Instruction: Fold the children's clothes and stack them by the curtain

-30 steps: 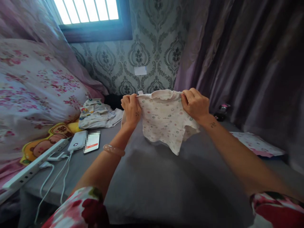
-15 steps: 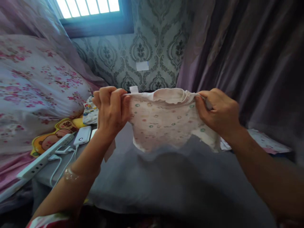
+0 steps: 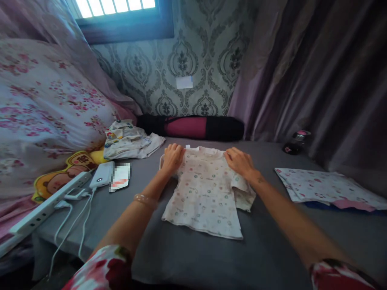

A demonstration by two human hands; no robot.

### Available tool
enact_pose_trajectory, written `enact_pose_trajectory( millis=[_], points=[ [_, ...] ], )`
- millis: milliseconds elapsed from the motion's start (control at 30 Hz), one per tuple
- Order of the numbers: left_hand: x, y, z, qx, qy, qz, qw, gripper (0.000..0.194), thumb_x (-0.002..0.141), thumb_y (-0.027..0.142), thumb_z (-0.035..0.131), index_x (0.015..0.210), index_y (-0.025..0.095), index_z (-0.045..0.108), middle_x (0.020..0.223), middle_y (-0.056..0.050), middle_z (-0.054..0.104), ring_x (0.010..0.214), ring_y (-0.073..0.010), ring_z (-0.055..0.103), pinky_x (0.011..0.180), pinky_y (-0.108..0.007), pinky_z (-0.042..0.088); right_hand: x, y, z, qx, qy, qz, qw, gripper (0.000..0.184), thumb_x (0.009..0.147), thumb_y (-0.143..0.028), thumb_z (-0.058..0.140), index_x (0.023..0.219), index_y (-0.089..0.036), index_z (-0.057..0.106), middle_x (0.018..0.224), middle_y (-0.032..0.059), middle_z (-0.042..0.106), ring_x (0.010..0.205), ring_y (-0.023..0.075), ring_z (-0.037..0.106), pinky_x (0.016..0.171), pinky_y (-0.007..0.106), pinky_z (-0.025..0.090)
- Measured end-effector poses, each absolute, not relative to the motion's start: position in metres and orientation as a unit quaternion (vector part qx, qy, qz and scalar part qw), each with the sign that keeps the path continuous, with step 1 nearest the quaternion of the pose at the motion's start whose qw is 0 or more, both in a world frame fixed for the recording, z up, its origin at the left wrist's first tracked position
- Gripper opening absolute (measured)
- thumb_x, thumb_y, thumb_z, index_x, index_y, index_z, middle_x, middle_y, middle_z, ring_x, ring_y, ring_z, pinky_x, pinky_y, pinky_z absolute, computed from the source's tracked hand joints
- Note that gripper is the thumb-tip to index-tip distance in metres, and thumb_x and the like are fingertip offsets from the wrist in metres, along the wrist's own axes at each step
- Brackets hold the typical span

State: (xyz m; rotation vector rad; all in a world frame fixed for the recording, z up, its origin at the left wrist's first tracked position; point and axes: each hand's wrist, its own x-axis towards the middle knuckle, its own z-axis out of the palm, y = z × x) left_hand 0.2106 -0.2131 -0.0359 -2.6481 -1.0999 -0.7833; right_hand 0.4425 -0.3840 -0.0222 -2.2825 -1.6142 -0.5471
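Observation:
A small white T-shirt [image 3: 205, 193] with a fine coloured print lies spread on the grey cloth surface [image 3: 169, 262], its neckline away from me and its hem towards me. My left hand [image 3: 173, 157] is closed on the shirt's left shoulder, beside a small white tag. At the opposite shoulder, my right hand [image 3: 240, 159] pinches the fabric. The right sleeve hangs out folded below my right wrist. Much of the left sleeve is hidden behind my left hand and forearm.
Crumpled printed clothes [image 3: 130, 139] lie at the back left, folded ones [image 3: 326, 185] at the right. A black and maroon roll [image 3: 190, 127] lies along the wall. On the left are a power strip [image 3: 51, 201], a white power bank [image 3: 102, 174] and cables. A dark jar-like object [image 3: 292, 148] stands back right.
Both hands have lowered the T-shirt from mid-air down to the grey surface. It now lies flat, with its shoulders still gripped.

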Motion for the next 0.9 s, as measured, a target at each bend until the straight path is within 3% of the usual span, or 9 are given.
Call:
enact_pose_trajectory(
  millis=[200,400,533,900],
  points=[
    [0.232,-0.203,-0.095,-0.905,-0.370,-0.201,0.054,0.035,0.098,0.035,0.024,0.101,0.020,0.056,0.107,-0.012,0.057,0.102,-0.0266,0.047,0.085,-0.038,0.032,0.446,-0.369,-0.082,-0.821,-0.552,-0.120,0.079,0.033,0.099,-0.032,0.028,0.096,-0.021,0.060,0.103,0.0085,0.064,0.085,0.0186,0.062,0.068,0.029,0.040],
    [0.242,-0.192,-0.106,-0.919,-0.377,-0.106,0.032,0.032,0.096,0.030,0.030,0.104,0.015,0.057,0.108,-0.015,0.060,0.102,-0.0273,0.052,0.085,-0.040,0.032,0.458,-0.359,-0.099,-0.817,-0.569,-0.080,0.053,0.034,0.099,-0.029,0.028,0.104,-0.018,0.060,0.111,0.0124,0.062,0.096,0.0217,0.061,0.083,0.033,0.040],
    [0.252,-0.187,-0.103,-0.922,-0.385,-0.043,0.010,0.030,0.093,0.028,0.034,0.104,0.014,0.058,0.109,-0.016,0.063,0.101,-0.0269,0.056,0.087,-0.042,0.033,0.461,-0.349,-0.102,-0.814,-0.580,-0.028,0.026,0.033,0.097,-0.024,0.030,0.107,-0.016,0.061,0.121,0.0145,0.058,0.110,0.0237,0.055,0.097,0.038,0.033],
    [0.275,-0.190,-0.112,-0.944,-0.317,-0.082,-0.049,0.029,0.095,0.033,0.038,0.108,0.016,0.058,0.107,-0.012,0.062,0.100,-0.0232,0.058,0.085,-0.034,0.039,0.455,-0.327,-0.100,-0.791,-0.600,0.043,0.109,0.031,0.094,-0.036,0.045,0.113,-0.016,0.060,0.114,0.0120,0.058,0.110,0.0226,0.051,0.090,0.030,0.037]
  ],
)
